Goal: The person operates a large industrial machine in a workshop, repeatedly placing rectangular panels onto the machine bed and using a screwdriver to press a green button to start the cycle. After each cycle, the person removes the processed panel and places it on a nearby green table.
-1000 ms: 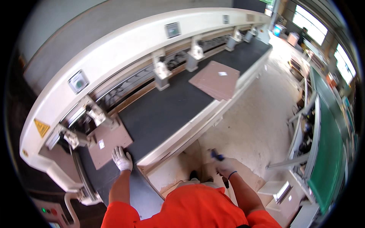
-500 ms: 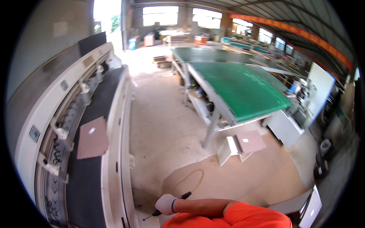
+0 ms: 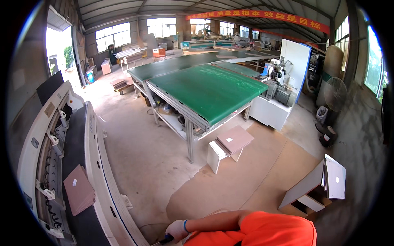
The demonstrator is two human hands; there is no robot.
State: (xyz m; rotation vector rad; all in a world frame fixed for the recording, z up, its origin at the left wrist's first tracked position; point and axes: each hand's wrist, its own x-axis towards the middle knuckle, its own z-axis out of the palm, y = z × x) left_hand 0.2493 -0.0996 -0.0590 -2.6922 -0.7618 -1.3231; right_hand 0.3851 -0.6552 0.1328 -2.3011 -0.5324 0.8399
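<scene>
My right hand (image 3: 177, 231), in a white glove with a blue cuff, is at the lower edge of the view. My right forearm crosses leftward from an orange sleeve. The fingers are closed round an air blow gun (image 3: 166, 238), dark with a thin nozzle pointing left and partly cut off by the frame. A thin pale hose (image 3: 217, 212) shows behind the forearm. Just left of the hand runs the white side of a long machine (image 3: 107, 180). Flat brown panels (image 3: 79, 190) lie stacked on its black belt. My left hand is out of view.
A green-topped conveyor table (image 3: 209, 88) stands ahead. Before it, brown boards (image 3: 234, 137) rest on a small white stand (image 3: 214, 158). At right are an open cabinet piece (image 3: 301, 190) with a white panel (image 3: 335, 176), and a standing fan (image 3: 335, 94). Brown sheeting (image 3: 254, 180) covers part of the floor.
My view has swung to the right, bringing the cabinet piece and fan further in. My right hand still grips the air blow gun, which now shows less at the lower edge.
</scene>
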